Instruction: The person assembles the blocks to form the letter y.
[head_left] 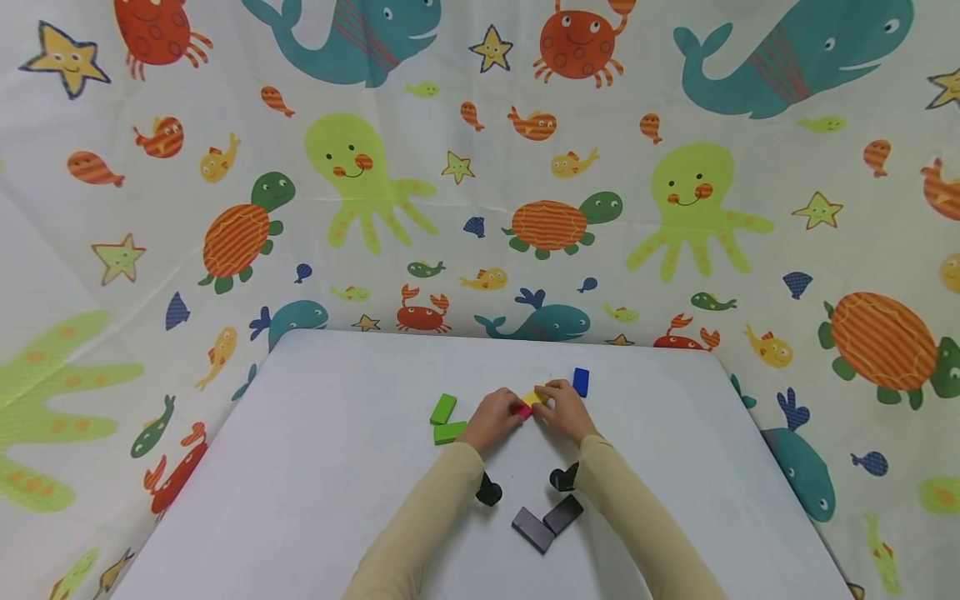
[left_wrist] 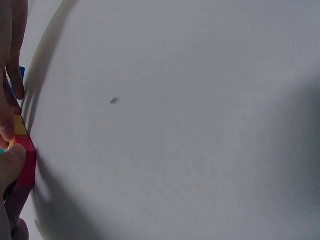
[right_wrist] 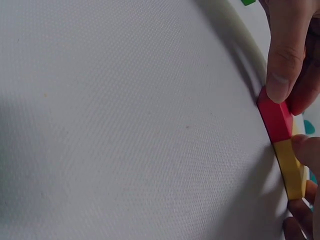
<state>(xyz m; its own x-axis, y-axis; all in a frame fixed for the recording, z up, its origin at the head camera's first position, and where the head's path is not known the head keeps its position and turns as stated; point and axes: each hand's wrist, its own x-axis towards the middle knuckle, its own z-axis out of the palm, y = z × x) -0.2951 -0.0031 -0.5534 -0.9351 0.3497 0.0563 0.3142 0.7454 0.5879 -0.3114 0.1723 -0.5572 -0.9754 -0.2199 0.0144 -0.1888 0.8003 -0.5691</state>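
Beige sleeves (head_left: pixel 420 525) flank two dark grey rectangular blocks (head_left: pixel 533 531) on a white tabletop (head_left: pixel 315 467). Farther off, the left hand (head_left: pixel 495 418), fingers nearly closed, pinches a red oblong block (right_wrist: pixel 276 121); the right hand (head_left: pixel 568 410) likewise pinches a yellow oblong block (right_wrist: pixel 288 167), the two meeting end to end. Two bright green rectangular blocks (head_left: pixel 443 409) lie left, possibly touching the left hand; a blue rectangular block (head_left: pixel 581 382) lies beside the right.

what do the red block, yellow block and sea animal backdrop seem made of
The red block and yellow block: probably painted wood or plastic, smooth and mostly matt, with crisp edges and even color. The backdrop: likely printed cloth, dull, judging by its soft creases, though thin plastic is possible.
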